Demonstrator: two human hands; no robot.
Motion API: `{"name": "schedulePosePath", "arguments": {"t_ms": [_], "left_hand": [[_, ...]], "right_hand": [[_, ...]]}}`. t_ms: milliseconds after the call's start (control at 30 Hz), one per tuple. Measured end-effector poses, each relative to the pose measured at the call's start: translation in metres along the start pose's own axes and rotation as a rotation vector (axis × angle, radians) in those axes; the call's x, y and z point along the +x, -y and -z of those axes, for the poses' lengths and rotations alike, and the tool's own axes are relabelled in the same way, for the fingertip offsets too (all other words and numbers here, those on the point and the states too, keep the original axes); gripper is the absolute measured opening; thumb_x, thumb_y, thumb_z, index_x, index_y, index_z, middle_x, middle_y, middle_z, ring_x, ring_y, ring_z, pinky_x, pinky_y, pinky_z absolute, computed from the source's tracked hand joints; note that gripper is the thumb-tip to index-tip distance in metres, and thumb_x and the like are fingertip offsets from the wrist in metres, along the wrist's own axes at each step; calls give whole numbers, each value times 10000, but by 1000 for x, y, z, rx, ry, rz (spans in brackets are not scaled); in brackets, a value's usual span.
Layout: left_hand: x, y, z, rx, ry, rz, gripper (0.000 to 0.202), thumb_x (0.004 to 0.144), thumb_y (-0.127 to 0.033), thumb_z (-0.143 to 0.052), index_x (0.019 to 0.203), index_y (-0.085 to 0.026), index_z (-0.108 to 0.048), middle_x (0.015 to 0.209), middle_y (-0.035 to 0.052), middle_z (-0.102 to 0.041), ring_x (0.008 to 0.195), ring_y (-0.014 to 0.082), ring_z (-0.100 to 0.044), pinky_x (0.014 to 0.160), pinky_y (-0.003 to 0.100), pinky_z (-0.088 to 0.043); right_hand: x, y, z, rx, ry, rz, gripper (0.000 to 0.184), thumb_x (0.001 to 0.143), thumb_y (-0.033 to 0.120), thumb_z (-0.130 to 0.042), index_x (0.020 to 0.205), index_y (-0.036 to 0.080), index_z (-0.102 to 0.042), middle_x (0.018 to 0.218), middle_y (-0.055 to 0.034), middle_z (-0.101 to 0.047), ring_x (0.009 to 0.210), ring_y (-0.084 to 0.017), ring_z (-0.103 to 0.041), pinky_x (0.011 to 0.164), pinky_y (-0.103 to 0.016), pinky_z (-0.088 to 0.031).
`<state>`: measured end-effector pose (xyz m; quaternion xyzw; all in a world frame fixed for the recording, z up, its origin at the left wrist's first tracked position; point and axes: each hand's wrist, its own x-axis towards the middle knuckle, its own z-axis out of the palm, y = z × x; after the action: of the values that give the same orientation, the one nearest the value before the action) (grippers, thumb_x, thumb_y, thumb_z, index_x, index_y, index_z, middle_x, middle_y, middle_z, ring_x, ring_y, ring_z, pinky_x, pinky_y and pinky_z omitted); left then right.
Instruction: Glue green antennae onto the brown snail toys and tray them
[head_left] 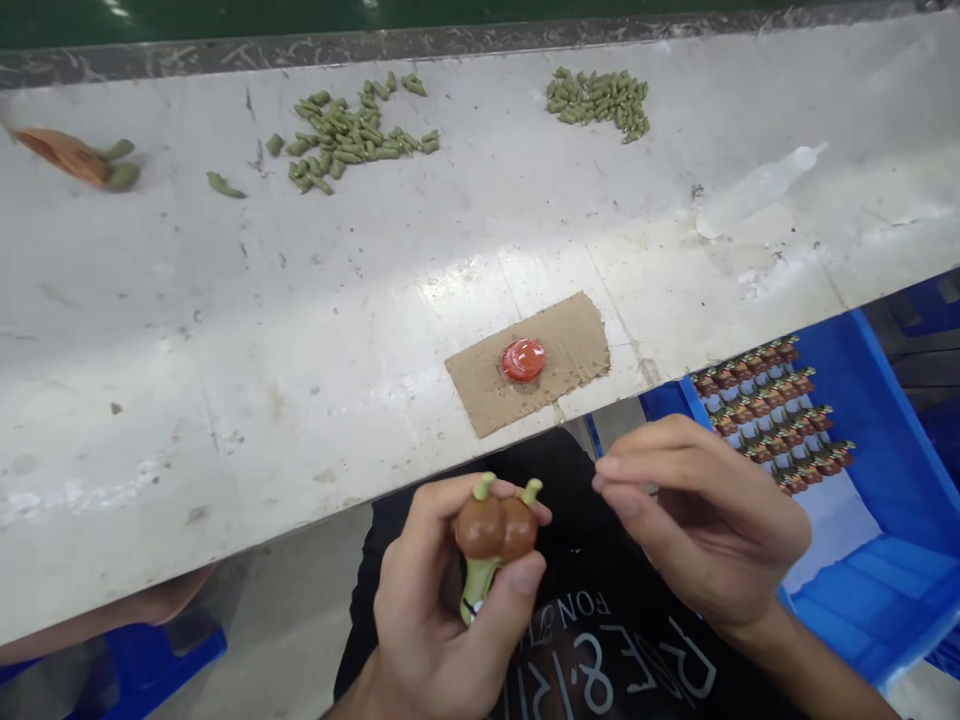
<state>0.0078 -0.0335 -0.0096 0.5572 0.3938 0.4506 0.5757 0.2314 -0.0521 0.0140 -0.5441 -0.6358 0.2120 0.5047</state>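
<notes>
My left hand (435, 600) is closed round a small toy figure (495, 535) with a brown body, a pale green stem and two green tips on top. It is held in front of my chest, below the table edge. My right hand (705, 515) hovers just to the right of the figure with thumb and forefinger pinched together; whatever sits between them is too small to make out. A red round cap (523, 359) lies on a scrap of brown cardboard (577, 340) at the near edge of the table.
Two heaps of small green pieces (352, 135) (600, 97) lie at the back of the white table (225, 330), with a clear squeeze bottle (757, 187) at right. A blue crate (885, 480) at my right holds rows of finished figures (772, 410). Another person's fingers (75, 157) show far left.
</notes>
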Motion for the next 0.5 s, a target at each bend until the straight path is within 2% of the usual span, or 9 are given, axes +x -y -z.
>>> {"name": "schedulePosePath", "arguments": {"t_ms": [67,100,167,267,400,500], "left_hand": [[-9,-5,2,-79,-54,182,110,1159,-316,-750,1264,-283,-751,1035,31,-894,672,160,-824,603,236,-695],[-11,-7,3,-135,-71,268,95,1184,-357,-719,1228,-279,-751,1032,37,-895,648,161,-821,526,210,-648],[-13,-8,4,-241,-109,405,208,1202,-449,-683,1178,-253,-752,1015,57,-895,613,174,-821,421,175,-562],[-16,-8,6,-297,-180,525,364,1197,-558,-660,1147,-210,-756,946,85,-888,596,194,-821,407,179,-557],[-23,-5,4,-191,-223,534,317,1192,-526,-703,1135,-218,-753,962,64,-873,622,146,-789,456,149,-567],[-26,-3,-2,-150,-238,479,230,1182,-459,-747,1108,-242,-749,1004,30,-835,679,129,-751,490,166,-622]], "right_hand": [[1,-2,-4,-98,33,-13,220,1019,24,-815,1153,188,-875,993,-46,-855,861,-175,-804,770,-296,-692],[2,-3,-6,-138,77,1,211,1041,27,-796,1166,177,-877,1002,-55,-858,877,-181,-803,794,-307,-687],[4,-4,-14,-187,182,34,192,1087,43,-754,1196,137,-881,973,-65,-851,847,-182,-796,786,-309,-665],[3,-5,-29,-221,292,17,259,1141,79,-704,1345,92,-862,947,-61,-853,794,-183,-806,741,-310,-635],[-4,-12,-45,-254,364,-55,459,1154,81,-699,1606,146,-750,1125,-40,-933,758,-152,-829,698,-282,-613],[-11,-19,-50,-244,345,-55,435,1159,75,-692,1575,174,-775,1150,-39,-944,717,-128,-811,697,-253,-616]]}}
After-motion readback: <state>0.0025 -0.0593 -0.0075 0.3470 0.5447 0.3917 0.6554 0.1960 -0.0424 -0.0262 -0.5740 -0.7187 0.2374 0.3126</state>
